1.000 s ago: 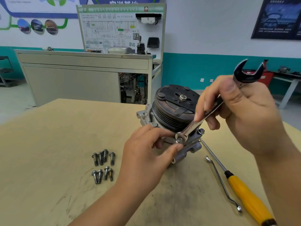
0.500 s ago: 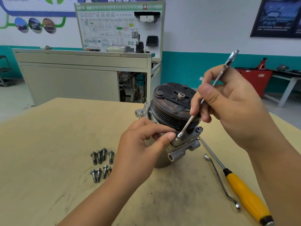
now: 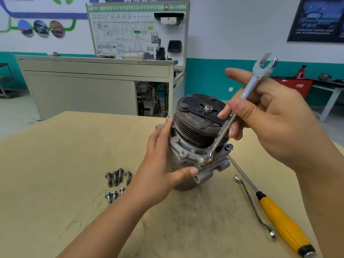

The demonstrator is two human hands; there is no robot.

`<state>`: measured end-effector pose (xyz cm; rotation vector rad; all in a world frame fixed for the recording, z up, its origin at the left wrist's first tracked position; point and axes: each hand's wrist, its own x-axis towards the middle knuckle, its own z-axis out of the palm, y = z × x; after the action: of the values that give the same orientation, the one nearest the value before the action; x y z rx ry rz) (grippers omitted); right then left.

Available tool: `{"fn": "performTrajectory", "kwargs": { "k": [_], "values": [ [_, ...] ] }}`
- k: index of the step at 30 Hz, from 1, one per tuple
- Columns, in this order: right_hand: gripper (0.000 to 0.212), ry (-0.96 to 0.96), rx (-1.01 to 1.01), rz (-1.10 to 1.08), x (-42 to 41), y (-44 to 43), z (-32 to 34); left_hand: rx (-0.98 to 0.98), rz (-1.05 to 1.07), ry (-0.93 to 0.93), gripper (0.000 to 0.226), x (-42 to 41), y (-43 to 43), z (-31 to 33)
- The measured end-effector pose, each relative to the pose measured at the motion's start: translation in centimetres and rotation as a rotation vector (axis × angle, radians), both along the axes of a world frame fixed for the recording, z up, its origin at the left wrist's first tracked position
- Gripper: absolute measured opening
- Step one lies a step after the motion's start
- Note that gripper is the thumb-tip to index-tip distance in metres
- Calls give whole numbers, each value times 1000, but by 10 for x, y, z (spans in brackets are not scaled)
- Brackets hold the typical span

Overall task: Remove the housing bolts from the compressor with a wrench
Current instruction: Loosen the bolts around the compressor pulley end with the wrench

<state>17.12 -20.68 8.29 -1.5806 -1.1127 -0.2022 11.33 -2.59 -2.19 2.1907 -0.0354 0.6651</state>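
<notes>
The compressor (image 3: 188, 146) stands upright on the tan table (image 3: 55, 164), its dark pulley facing up. My left hand (image 3: 160, 170) grips its aluminium body from the left, thumb along the front below the flange. My right hand (image 3: 270, 123) pinches the shaft of a chrome open-end wrench (image 3: 229, 121). The wrench's lower jaw sits on a housing bolt (image 3: 203, 158) at the front flange. A second bolt (image 3: 229, 147) stands in the flange just to the right. Several removed bolts (image 3: 116, 180) lie in two rows left of my left wrist.
A yellow-handled screwdriver (image 3: 279, 222) and a thin bent metal hook tool (image 3: 251, 202) lie on the table to the right of the compressor. A grey cabinet (image 3: 93, 86) and a wiring display board (image 3: 137, 28) stand behind the table.
My left hand moved from pinching at the bolt to gripping the compressor body. The wrench has swung round, with its flat face now toward me and its jaw on the front bolt.
</notes>
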Motion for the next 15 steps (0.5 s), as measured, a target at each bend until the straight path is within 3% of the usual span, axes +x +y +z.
{"fn": "performTrajectory", "kwargs": {
  "k": [6, 15],
  "values": [
    [18, -38, 64, -21, -1, 2, -1, -29, 13, -7, 105, 2, 0, -6],
    [9, -76, 79, 65, -16, 13, -5, -37, -2, 12, 104, -1, -1, -4]
  ]
}}
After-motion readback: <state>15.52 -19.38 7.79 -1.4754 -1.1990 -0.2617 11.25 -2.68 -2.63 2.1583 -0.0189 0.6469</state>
